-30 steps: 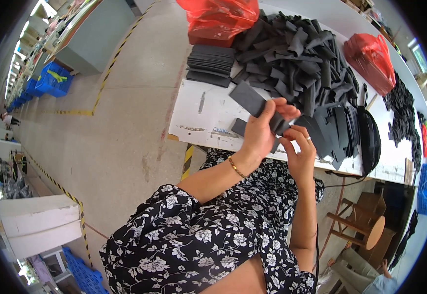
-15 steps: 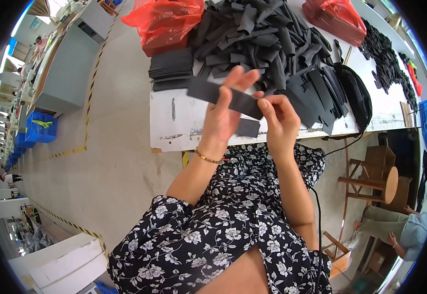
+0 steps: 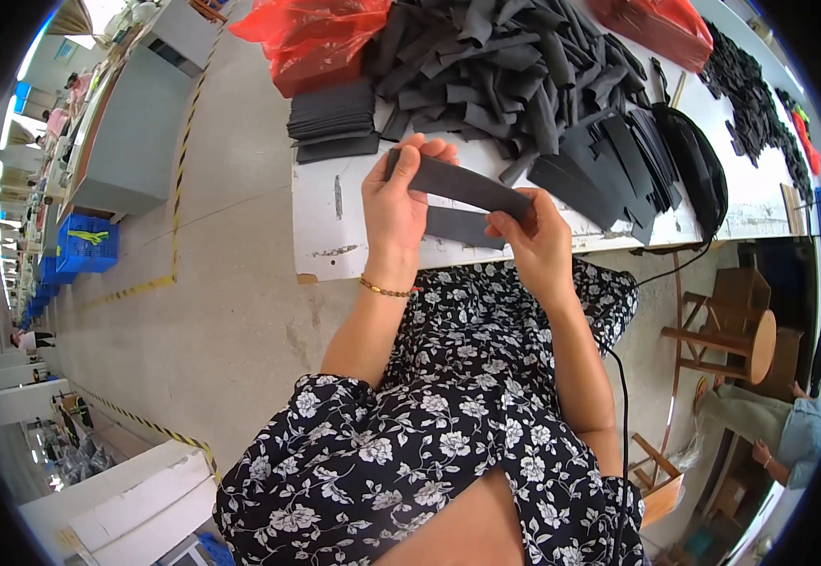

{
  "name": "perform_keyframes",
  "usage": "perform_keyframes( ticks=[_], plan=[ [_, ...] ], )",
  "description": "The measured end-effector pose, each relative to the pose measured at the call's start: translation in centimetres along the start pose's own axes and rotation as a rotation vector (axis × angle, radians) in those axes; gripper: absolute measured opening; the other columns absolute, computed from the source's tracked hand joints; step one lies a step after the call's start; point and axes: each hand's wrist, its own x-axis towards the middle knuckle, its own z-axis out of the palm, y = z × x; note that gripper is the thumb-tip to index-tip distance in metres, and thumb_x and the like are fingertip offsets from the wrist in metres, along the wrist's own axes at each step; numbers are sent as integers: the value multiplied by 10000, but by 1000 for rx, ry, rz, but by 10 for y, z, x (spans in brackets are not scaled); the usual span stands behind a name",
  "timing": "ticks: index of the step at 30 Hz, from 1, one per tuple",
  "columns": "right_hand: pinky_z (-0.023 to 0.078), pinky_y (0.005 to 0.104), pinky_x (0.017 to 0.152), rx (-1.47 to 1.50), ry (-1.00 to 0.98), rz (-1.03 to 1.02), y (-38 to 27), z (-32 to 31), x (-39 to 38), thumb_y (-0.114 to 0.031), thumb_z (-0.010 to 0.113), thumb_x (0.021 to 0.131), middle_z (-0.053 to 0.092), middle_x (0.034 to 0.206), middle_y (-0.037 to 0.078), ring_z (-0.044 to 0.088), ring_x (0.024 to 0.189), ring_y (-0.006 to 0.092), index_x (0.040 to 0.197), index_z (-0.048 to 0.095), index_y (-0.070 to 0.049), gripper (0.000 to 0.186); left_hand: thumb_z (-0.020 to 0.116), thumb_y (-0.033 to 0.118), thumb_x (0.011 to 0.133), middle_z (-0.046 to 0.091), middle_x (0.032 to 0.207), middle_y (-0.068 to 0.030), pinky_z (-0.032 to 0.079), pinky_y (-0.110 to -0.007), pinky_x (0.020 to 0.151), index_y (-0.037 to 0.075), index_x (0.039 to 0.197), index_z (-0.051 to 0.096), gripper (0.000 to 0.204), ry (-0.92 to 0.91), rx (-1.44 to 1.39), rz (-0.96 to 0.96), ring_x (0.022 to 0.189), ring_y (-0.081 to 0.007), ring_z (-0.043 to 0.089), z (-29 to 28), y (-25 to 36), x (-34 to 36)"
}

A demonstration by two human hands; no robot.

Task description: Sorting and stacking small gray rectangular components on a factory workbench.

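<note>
Between my two hands a dark grey fabric strip (image 3: 467,184) is stretched, slightly bowed, above the front edge of the white table (image 3: 335,222). My left hand (image 3: 397,189) pinches its left end, thumb on top. The fingers of my right hand (image 3: 535,231) are closed on the right end. Beneath the held strip, another dark strip (image 3: 462,226) lies on the table, partly covered by my right hand. A neat stack of dark strips (image 3: 332,118) stands to the left of my hands. Beyond them rises a large loose pile of strips (image 3: 486,66).
Fanned dark pieces (image 3: 608,174) and a black bag (image 3: 693,170) lie at the right. Red plastic bags (image 3: 311,42) stand at the back. A black cable (image 3: 625,415) runs beside my right arm. A wooden stool (image 3: 759,344) and another person (image 3: 802,439) are at lower right.
My left hand has gone from spread fingers to gripping the strip's left end, shifting slightly left. The strip now bows between both hands. My right hand keeps its end, slightly lower.
</note>
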Motion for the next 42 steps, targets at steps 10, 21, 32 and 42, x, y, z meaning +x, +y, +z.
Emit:
perform_keyframes(
  ticks=[10, 21, 32, 42],
  plan=[
    [540, 265, 718, -33, -202, 175, 23, -45, -1, -33, 648, 873, 692, 869, 132, 662, 742, 145, 1142, 537, 69, 308, 625, 123, 943, 681, 978, -193, 557, -425, 878, -71, 1058, 617, 226, 205, 37, -22, 929, -331, 678, -44, -1, 10],
    [511, 251, 662, 43, -173, 201, 37, -5, 1, 38, 640, 861, 628, 858, 99, 629, 720, 139, 1262, 461, 31, 438, 647, 90, 924, 673, 1020, -197, 537, -380, 868, -83, 1081, 603, 237, 242, 101, -245, 931, -299, 673, -51, -17, -17],
    [496, 390, 741, -1170, 386, -436, 54, -59, 26, -130, 644, 872, 609, 1037, 119, 575, 992, 309, 1136, 571, -49, 286, 720, 183, 821, 685, 849, -114, 514, -352, 668, 49, 886, 709, 148, -284, 1133, 259, 736, -267, 651, 18, -73, 51],
    [475, 349, 745, -1663, -42, -744, 92, -92, 44, -75, 588, 767, 578, 882, 128, 542, 861, 262, 901, 624, 41, 181, 739, 240, 800, 706, 764, -116, 518, -328, 649, 32, 866, 696, 222, -263, 932, -271, 668, -232, 677, -6, -109, 65]
  ],
)
